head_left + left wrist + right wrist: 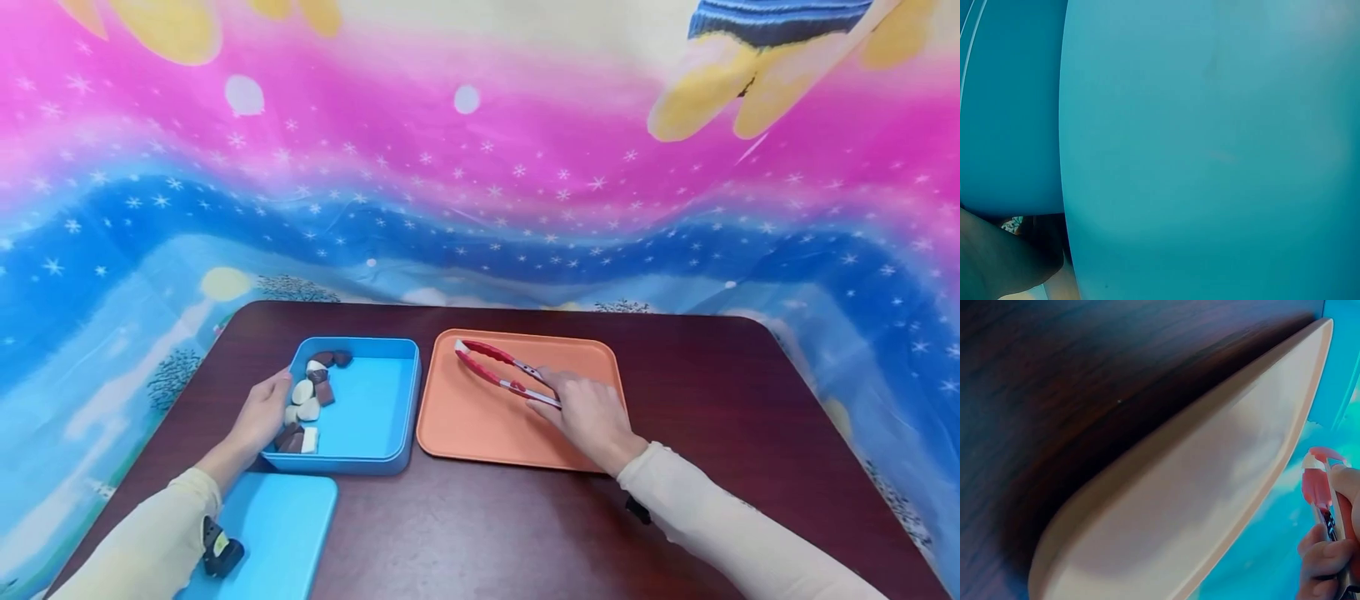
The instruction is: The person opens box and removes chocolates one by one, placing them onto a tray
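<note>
Gripping red tongs (517, 387) in the right hand (592, 417), above an orange tray (480, 425), with something pale (461, 345) at the tips, too small to make out. Touching a blue box's (412, 408) left edge with the left hand (258, 412); cannot tell, from partly hidden fingers, whether clasping. Inside that box, along the left side, brown, cream and white pieces (303, 392); just right of it, the tray; in front, a blue lid (285, 529) on the brown table (480, 533); beyond the table, a printed cloth (525, 192)

The bench (465, 533) has a glossy, wood-grain finish. The box (375, 400) and tray (465, 425) appear smooth plastic (tray matt); the tongs (517, 388) combine metal and plastic.
</note>
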`<action>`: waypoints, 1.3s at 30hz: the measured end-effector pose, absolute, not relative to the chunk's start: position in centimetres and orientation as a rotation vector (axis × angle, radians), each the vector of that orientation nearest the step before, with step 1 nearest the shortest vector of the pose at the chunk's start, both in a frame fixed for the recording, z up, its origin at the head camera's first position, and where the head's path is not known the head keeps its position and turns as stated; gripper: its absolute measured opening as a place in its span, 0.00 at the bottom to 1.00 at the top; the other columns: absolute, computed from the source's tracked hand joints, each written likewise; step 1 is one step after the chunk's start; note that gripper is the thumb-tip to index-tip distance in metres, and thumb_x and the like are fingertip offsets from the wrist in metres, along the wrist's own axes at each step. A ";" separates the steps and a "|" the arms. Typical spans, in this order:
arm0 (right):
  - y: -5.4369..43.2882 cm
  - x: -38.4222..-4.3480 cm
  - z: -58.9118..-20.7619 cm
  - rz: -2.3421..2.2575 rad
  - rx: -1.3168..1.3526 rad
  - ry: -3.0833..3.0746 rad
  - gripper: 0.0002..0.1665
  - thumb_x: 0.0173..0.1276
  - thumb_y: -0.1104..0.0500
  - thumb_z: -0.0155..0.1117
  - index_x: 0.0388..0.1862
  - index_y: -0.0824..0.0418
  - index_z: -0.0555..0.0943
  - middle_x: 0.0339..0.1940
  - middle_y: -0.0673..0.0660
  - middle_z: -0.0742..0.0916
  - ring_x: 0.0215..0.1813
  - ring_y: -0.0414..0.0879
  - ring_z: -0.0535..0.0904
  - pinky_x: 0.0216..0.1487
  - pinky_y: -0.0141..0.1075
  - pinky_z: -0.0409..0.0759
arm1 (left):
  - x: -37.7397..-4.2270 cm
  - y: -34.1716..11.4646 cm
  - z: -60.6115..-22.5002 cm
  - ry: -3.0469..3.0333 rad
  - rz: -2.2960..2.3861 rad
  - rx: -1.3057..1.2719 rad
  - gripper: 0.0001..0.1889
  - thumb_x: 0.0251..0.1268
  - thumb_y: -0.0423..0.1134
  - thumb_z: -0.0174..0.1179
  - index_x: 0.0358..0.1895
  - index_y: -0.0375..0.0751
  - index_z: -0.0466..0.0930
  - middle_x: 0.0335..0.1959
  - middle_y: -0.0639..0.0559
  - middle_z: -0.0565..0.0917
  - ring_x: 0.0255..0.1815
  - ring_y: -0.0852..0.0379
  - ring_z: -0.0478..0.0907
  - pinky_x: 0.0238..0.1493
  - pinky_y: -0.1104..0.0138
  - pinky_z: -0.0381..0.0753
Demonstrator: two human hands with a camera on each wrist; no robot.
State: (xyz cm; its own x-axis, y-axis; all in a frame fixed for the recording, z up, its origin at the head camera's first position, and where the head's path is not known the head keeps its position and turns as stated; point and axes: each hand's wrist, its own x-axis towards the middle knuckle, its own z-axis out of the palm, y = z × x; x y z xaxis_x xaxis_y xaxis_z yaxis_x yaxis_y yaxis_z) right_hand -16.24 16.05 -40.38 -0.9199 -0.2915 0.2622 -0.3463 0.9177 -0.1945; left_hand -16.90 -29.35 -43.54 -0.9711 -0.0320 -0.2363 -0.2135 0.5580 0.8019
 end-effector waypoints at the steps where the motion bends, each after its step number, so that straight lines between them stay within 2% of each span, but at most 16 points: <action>1: 16.1 -16.3 -40.4 0.342 0.478 -2.848 0.29 0.61 0.41 0.76 0.58 0.52 0.84 0.26 0.48 0.83 0.23 0.42 0.72 0.20 0.32 0.69 | -17.0 -29.3 -43.5 2.597 1.378 -0.207 0.37 0.84 0.56 0.22 0.81 0.30 0.39 0.82 0.29 0.46 0.82 0.29 0.43 0.80 0.36 0.50; 3: 16.3 -16.3 -40.4 0.326 0.476 -2.841 0.29 0.61 0.40 0.75 0.57 0.52 0.84 0.25 0.48 0.83 0.22 0.42 0.71 0.19 0.32 0.68 | -17.1 -29.2 -43.4 2.616 1.366 -0.207 0.37 0.84 0.55 0.21 0.80 0.27 0.39 0.81 0.27 0.46 0.82 0.29 0.43 0.80 0.37 0.48; 14: 16.8 -17.0 -40.4 0.199 0.514 -2.777 0.27 0.62 0.41 0.74 0.55 0.53 0.85 0.24 0.50 0.83 0.19 0.43 0.74 0.15 0.34 0.66 | -17.3 -29.1 -43.4 2.622 1.372 -0.208 0.36 0.84 0.54 0.21 0.80 0.27 0.40 0.81 0.27 0.47 0.82 0.29 0.43 0.80 0.37 0.48; 20: 16.5 -17.5 -40.3 0.103 0.537 -2.778 0.26 0.63 0.42 0.74 0.56 0.53 0.84 0.24 0.51 0.83 0.15 0.42 0.71 0.12 0.33 0.62 | -17.3 -29.2 -43.5 2.623 1.360 -0.214 0.36 0.84 0.53 0.21 0.79 0.25 0.40 0.81 0.26 0.46 0.82 0.28 0.43 0.81 0.38 0.47; 29: 16.3 -18.0 -40.4 0.031 0.562 -2.786 0.24 0.61 0.44 0.76 0.50 0.54 0.83 0.21 0.51 0.81 0.14 0.42 0.69 0.10 0.34 0.63 | -17.2 -29.4 -43.6 2.622 1.363 -0.226 0.36 0.84 0.54 0.21 0.79 0.26 0.40 0.81 0.26 0.47 0.82 0.28 0.43 0.81 0.38 0.48; 36: 16.4 -18.2 -40.0 0.063 0.527 -2.851 0.29 0.61 0.41 0.76 0.56 0.53 0.84 0.25 0.52 0.85 0.16 0.41 0.72 0.12 0.34 0.68 | -16.9 -29.2 -43.6 2.612 1.385 -0.222 0.35 0.85 0.55 0.23 0.81 0.32 0.41 0.82 0.30 0.48 0.83 0.30 0.44 0.80 0.36 0.49; 39: 16.6 -18.1 -39.8 0.064 0.513 -2.872 0.31 0.60 0.40 0.76 0.58 0.53 0.84 0.27 0.53 0.86 0.16 0.41 0.70 0.13 0.34 0.69 | -16.9 -29.2 -43.6 2.614 1.391 -0.214 0.36 0.85 0.55 0.23 0.81 0.31 0.41 0.81 0.29 0.48 0.83 0.30 0.44 0.80 0.36 0.49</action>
